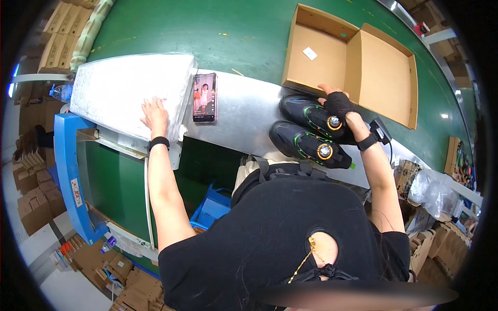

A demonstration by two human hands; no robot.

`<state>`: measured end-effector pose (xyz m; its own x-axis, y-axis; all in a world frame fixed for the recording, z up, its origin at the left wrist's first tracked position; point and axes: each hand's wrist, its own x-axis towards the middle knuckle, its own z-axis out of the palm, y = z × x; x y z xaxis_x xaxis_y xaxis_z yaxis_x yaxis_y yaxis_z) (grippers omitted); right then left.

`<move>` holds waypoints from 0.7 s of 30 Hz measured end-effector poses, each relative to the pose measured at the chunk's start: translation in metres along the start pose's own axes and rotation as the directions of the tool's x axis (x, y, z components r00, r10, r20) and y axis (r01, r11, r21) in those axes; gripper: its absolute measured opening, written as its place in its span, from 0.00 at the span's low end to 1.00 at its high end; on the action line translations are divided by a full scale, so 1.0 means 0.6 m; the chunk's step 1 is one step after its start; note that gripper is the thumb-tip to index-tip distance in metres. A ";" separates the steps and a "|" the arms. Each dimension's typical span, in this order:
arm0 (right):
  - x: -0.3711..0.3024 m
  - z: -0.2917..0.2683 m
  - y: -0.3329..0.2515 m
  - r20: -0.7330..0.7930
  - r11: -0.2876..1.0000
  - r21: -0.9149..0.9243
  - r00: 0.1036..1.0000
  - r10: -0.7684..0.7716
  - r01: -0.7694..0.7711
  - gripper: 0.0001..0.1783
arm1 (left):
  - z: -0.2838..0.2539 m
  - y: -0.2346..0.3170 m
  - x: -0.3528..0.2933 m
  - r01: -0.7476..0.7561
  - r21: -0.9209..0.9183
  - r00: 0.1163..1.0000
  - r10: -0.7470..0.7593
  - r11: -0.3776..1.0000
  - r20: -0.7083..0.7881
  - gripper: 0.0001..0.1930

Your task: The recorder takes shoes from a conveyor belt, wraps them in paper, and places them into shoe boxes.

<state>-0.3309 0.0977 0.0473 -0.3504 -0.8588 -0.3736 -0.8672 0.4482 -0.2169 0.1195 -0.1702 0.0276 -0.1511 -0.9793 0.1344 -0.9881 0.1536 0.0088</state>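
Observation:
My left hand (154, 115) lies flat with its fingers spread on a stack of thin white paper sheets (122, 88) at the left of the metal worktop. My right hand (337, 102), in a black fingerless glove, is at the near wall of an open brown cardboard shoe box (324, 49), its fingers bent over the edge. Beneath and beside that hand lie two black cycling shoes with green trim and round dials: the farther shoe (303, 110) touches the box side, the nearer shoe (295, 139) sits closer to me. A small white packet (309, 53) lies inside the box.
Between the paper and the shoes lies a phone (205, 98) with its screen lit. A green table surface (244, 26) stretches behind. A blue frame (70, 166) stands at left, a clear plastic bag (433, 194) hangs at right, and cardboard pieces (36, 207) are stacked around.

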 end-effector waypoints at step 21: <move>-0.095 -0.195 -0.165 -0.454 0.442 0.585 0.726 -0.516 0.680 0.48 | -0.389 0.414 -0.048 -0.790 -0.183 0.548 0.542 0.585 -0.637 0.12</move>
<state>-0.2664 0.0736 0.1955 0.0327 -0.9677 0.2498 -0.4149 -0.2406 -0.8775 -0.1149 -0.0734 0.2575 -0.6000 -0.3699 0.7093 -0.4528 0.8880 0.0800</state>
